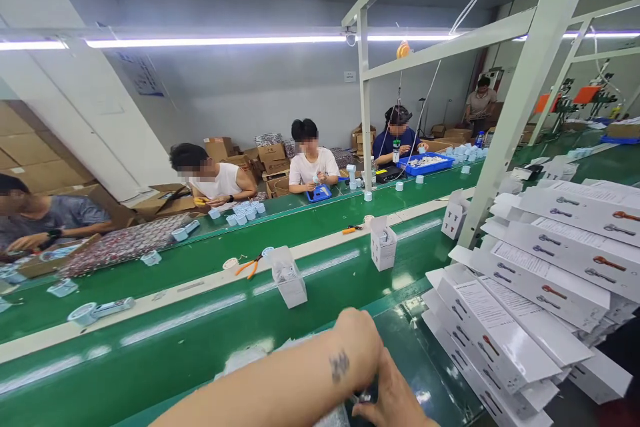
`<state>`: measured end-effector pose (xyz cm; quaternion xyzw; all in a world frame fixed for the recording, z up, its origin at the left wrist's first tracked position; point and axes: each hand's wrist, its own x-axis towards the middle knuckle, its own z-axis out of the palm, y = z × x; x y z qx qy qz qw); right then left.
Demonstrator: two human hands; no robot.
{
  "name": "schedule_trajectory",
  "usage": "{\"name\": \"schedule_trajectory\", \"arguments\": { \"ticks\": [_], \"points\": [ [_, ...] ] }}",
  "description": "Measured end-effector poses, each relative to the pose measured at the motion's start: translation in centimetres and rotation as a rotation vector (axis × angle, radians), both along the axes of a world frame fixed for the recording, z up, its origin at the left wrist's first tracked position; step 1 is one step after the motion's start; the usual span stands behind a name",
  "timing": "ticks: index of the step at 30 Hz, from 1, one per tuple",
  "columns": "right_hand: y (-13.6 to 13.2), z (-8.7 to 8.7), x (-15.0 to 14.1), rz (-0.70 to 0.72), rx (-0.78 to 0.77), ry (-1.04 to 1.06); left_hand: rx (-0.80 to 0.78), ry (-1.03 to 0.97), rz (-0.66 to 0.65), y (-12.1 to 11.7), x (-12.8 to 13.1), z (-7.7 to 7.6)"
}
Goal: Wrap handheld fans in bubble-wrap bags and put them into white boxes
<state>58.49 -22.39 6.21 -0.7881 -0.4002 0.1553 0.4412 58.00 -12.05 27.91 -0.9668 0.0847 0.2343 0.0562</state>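
Observation:
My left hand (361, 341) reaches in from the lower left, bent down at the wrist, with a small tattoo on the forearm. My right hand (395, 395) sits just below it at the bottom edge. Both hands curl together around a small dark thing (365, 397) that I cannot make out. They hover over the near edge of the green conveyor belt (200, 340). An open white box (289, 278) stands on the belt just beyond my hands. A fanned stack of flat white printed cartons (520, 307) lies to the right of my hands.
Two more open white boxes (383, 244) (455, 215) stand further along the belt. Orange pliers (249, 265) lie on the pale divider strip. A slanted metal frame post (520, 100) rises at right. Several seated people work across the line among small blue parts and a blue tray (426, 163).

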Motion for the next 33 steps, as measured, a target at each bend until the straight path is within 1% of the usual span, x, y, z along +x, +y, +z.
{"name": "schedule_trajectory", "arguments": {
  "ticks": [2,3,4,5,7,8,10,12,14,16,17,20,22,23,25,26,28,30,31,32,33],
  "points": [
    [-0.1,-0.7,-0.1,0.054,0.028,-0.018,0.118,0.037,-0.21,-0.9,-1.5,0.4],
    [-0.2,-0.8,-0.1,0.071,0.047,-0.014,0.156,0.045,-0.289,-1.1,-2.0,0.6],
    [-0.2,-0.6,0.0,0.083,0.076,-0.007,0.17,0.032,-0.331,-1.0,-2.4,0.8],
    [-0.2,-0.2,0.2,0.091,0.116,0.004,0.156,0.006,-0.342,-0.7,-2.6,1.1],
    [-0.2,1.5,1.1,0.118,0.208,0.048,0.109,-0.061,-0.387,0.3,-2.5,1.4],
    [-0.1,2.6,1.9,0.154,0.24,0.092,0.087,-0.099,-0.439,0.9,-2.4,1.5],
    [0.1,5.1,3.7,0.277,0.249,0.217,0.021,-0.168,-0.576,2.1,-2.2,1.8],
    [0.5,7.2,5.5,0.42,0.217,0.294,-0.03,-0.21,-0.657,3.0,-2.3,2.3],
    [0.8,8.3,6.7,0.512,0.155,0.299,-0.045,-0.229,-0.68,3.5,-2.6,2.8],
    [1.1,8.6,7.2,0.544,0.091,0.283,-0.027,-0.246,-0.676,3.6,-3.1,2.9],
    [1.2,8.6,7.2,0.554,0.068,0.277,-0.018,-0.252,-0.661,3.6,-3.4,2.7],
    [1.5,8.7,6.7,0.581,0.046,0.251,-0.001,-0.224,-0.586,3.5,-3.9,1.3],
    [1.6,9.1,6.6,0.595,0.036,0.277,0.01,-0.196,-0.545,3.6,-4.3,0.2],
    [1.6,9.2,6.6,0.602,0.036,0.301,0.002,-0.2,-0.506,3.6,-4.5,-0.4],
    [1.5,8.9,6.6,0.604,0.039,0.347,-0.042,-0.254,-0.363,3.6,-5.0,-1.8],
    [1.4,8.5,6.6,0.596,0.032,0.37,-0.056,-0.274,-0.276,3.6,-5.3,-2.8],
    [1.4,7.2,6.5,0.561,0.005,0.385,-0.025,-0.274,-0.132,3.3,-6.0,-5.4],
    [1.4,6.2,6.1,0.517,-0.015,0.342,0.079,-0.27,-0.084,2.8,-6.6,-8.4],
    [1.4,6.1,6.0,0.502,-0.021,0.304,0.119,-0.34,-0.085,2.6,-6.9,-9.6],
    [1.3,6.3,5.9,0.487,-0.038,0.265,0.134,-0.472,-0.089,2.5,-7.2,-10.4],
    [1.2,6.9,6.0,0.467,-0.07,0.235,0.125,-0.651,-0.092,2.6,-7.7,-10.9]
  ]
}}
